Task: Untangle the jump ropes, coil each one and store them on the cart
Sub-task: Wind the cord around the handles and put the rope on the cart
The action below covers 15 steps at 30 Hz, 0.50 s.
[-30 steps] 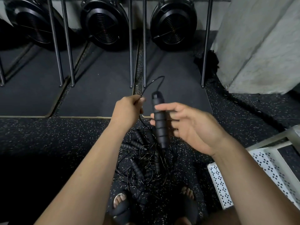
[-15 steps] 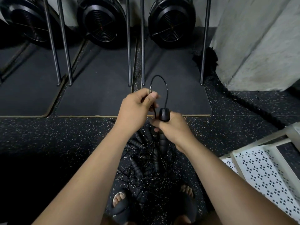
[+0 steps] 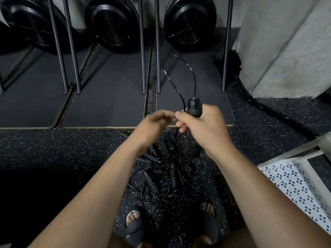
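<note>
- The right hand [image 3: 206, 129] is gripping one black handle [image 3: 194, 108] – fingers curled tight round its middle, its top end poking up above the fist and its lower end showing below the wrist.
- One thin black cable [image 3: 189, 68] is rising out of the handle's top, arching over in a single loop and dropping back down between the two hands.
- The left hand [image 3: 154, 126] is sitting just beside the right, fingers bent in toward the cable; it is blurred, so I cannot tell whether it is pinching the cable or only touching it.
- One tangled pile of jump ropes [image 3: 161, 172] is lying on the speckled floor [image 3: 53, 149] under the hands, between two feet in dark sandals [image 3: 132, 224]; several ribbed handles are showing in it, too knotted to count exactly.
- One white perforated cart [image 3: 290, 183] is standing at the right edge, well apart from the pile.
- Three black fan wheels [image 3: 112, 22] are lining the far wall, with three dark mats [image 3: 107, 97] lying before them.
- Five metal posts [image 3: 142, 51] are standing in full view – a sixth is being cut by the left edge.
- One grey concrete pillar [image 3: 286, 42] is filling the upper right.
</note>
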Each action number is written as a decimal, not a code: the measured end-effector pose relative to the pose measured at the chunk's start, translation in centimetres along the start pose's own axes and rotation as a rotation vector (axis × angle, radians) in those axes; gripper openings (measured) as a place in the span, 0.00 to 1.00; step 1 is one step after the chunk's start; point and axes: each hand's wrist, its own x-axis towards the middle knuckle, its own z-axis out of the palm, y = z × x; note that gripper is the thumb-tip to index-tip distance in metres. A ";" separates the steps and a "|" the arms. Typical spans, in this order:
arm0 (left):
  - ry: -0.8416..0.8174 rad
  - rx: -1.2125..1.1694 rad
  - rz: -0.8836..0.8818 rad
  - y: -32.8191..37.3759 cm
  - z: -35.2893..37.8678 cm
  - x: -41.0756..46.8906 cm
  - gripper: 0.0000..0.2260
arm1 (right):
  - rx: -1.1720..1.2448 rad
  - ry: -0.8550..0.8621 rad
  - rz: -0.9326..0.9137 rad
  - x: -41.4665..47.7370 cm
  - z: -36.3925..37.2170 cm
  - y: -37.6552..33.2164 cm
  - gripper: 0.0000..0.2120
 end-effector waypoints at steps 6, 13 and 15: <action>-0.175 0.385 0.051 -2.8 3.1 0.2 0.14 | 0.449 -0.055 0.098 -1.6 -3.3 -2.3 0.05; -0.147 0.566 0.085 -2.4 4.9 -0.1 0.07 | 0.670 0.003 0.047 -0.4 -6.4 -2.0 0.04; -0.167 0.563 0.078 -2.1 5.0 -0.1 0.07 | 0.662 0.007 0.036 0.2 -6.4 -1.3 0.06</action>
